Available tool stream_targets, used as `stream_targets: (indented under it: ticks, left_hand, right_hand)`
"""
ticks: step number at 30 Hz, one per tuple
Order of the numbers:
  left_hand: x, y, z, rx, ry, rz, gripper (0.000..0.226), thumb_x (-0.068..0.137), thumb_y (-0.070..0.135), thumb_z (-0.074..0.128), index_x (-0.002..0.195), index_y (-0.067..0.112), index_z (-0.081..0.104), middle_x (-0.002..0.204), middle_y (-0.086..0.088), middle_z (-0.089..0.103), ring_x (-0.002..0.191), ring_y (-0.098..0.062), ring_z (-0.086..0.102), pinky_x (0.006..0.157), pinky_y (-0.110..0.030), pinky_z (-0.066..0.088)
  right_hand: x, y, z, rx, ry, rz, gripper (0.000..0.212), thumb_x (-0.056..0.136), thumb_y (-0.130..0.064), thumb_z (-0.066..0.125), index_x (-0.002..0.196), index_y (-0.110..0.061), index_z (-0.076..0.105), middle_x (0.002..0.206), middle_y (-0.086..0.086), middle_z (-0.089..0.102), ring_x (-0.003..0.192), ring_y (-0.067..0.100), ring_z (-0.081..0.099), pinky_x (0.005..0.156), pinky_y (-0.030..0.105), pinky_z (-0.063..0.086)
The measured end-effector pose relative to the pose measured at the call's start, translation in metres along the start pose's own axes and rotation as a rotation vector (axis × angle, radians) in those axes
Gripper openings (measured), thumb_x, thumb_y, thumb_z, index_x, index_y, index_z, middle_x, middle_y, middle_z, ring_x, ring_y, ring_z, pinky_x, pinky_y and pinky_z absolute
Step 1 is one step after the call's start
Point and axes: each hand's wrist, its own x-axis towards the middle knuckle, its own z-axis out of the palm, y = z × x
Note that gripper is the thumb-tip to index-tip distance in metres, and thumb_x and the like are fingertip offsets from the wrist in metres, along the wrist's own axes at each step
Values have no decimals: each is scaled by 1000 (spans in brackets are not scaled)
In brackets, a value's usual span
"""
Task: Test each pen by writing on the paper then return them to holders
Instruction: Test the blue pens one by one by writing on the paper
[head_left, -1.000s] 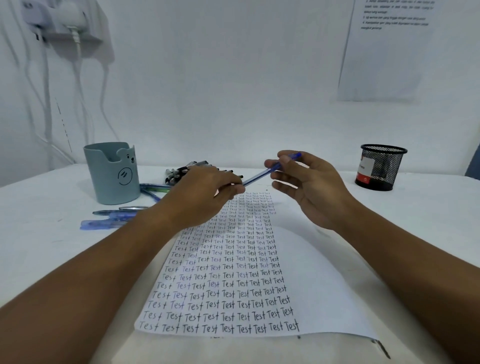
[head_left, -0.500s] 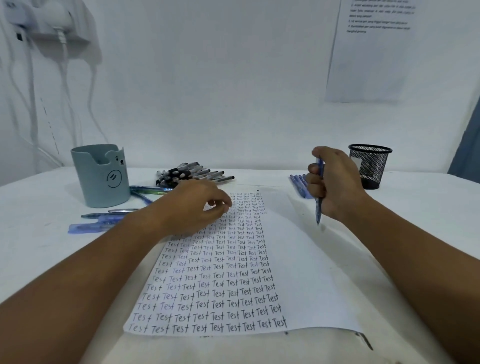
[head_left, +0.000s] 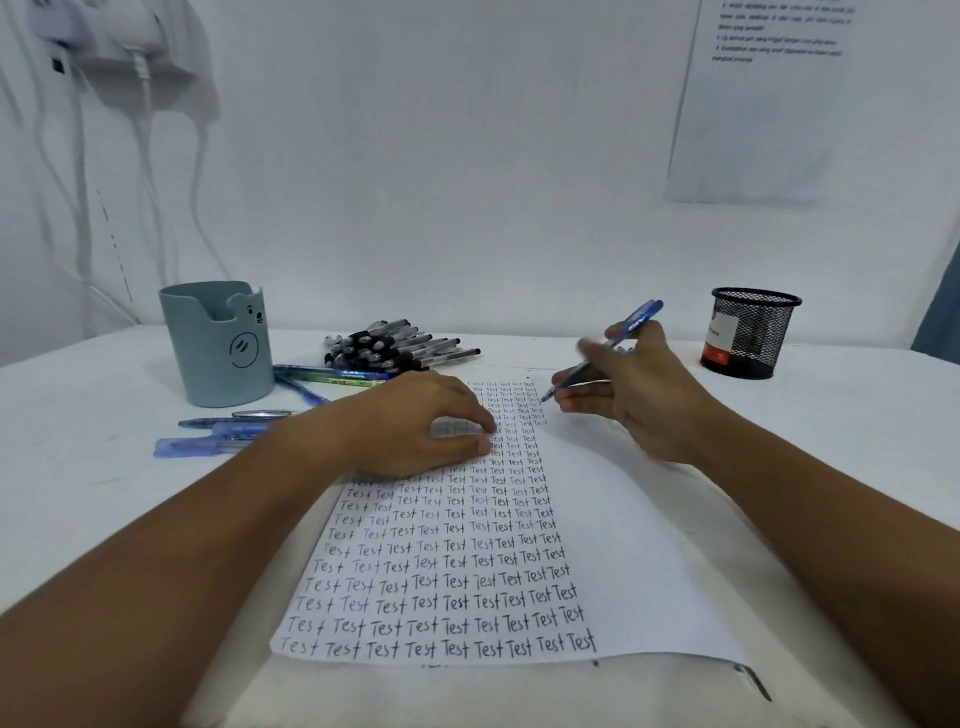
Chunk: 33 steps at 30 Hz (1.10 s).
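A white paper (head_left: 623, 561) covered with rows of the word "Test" lies in front of me. My left hand (head_left: 410, 426) rests on its upper left part, fingertips pressing the sheet. My right hand (head_left: 634, 389) grips a blue pen (head_left: 636, 319), its tip pointing down-left just above the paper's top right area. A grey-blue bear holder (head_left: 218, 343) stands at the back left. A black mesh holder (head_left: 748, 332) stands at the back right.
A pile of black-capped pens (head_left: 395, 345) lies behind the paper. Several blue pens (head_left: 218, 434) lie left of the paper beside the bear holder. Cables and a charger (head_left: 119, 47) hang on the left wall. A printed sheet (head_left: 763, 98) is stuck to the wall at right.
My right hand turned the blue pen from upright in a fist into a writing grip with its tip near the paper's top. My left hand let go of the pen and settled on the paper.
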Motion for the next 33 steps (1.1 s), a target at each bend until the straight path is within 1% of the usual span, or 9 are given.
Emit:
stream_targets:
  ticks: [2,6,9,11,13,16,19,28,33]
  left_hand:
    - [0,0,0,-2,-17,-9,34,94,46,53,121,30,66,125,14,60,113,3,48,85,7,21]
    - [0,0,0,-12,-34,-20,33,94,46,53,121,31,65,125,14,60,113,3,49,86,6,23]
    - [-1,-1,0,-13,-53,-32,34,94,47,52,122,32,64,126,15,59,115,2,49,90,-4,28]
    - [-1,0,0,-11,-56,-33,35,94,47,52,123,32,64,126,15,59,115,2,48,88,-1,26]
    - [-1,-1,-1,-9,-55,-31,35,94,47,52,123,31,64,126,15,59,115,3,48,87,1,25]
    - [-1,-1,-1,-10,-59,-36,35,94,48,52,122,33,64,126,15,59,115,3,48,92,-10,29]
    - [-2,-1,-1,-8,-67,-38,35,94,49,51,123,33,63,128,16,58,116,2,48,95,-15,30]
    - [-1,-1,-1,-2,-77,-42,35,94,49,50,125,34,62,130,16,57,118,2,46,96,-17,30]
    - [-1,-1,-2,-9,-73,-51,36,94,50,51,124,35,62,129,16,57,117,2,47,96,-17,30]
  right_hand:
    - [-2,7,3,-56,-51,18,32,93,3,59,106,-14,35,80,22,61,61,30,60,62,36,55]
    - [-4,10,7,-141,-118,41,19,93,4,57,96,-8,44,84,20,54,60,26,60,57,33,50]
    - [-4,12,7,-165,-126,23,28,88,11,61,99,-8,43,81,23,57,58,25,61,58,32,52]
    - [-7,13,6,-200,-142,-2,29,86,13,61,97,-8,43,78,24,59,58,26,61,57,31,53]
    - [-9,13,6,-208,-152,-16,29,86,14,60,95,-7,44,78,25,59,59,27,61,56,30,53]
    - [-10,12,6,-216,-158,-29,29,86,16,59,95,-7,44,80,26,58,61,28,60,55,30,53]
    - [-10,14,7,-221,-159,-35,28,86,15,59,97,-6,44,81,26,58,61,27,61,57,30,54]
    - [-8,13,7,-257,-172,-25,30,85,16,60,98,-6,45,82,25,60,58,24,61,56,27,54]
    - [-7,16,7,-267,-154,-45,26,88,10,61,101,-5,45,81,26,60,58,22,63,61,27,57]
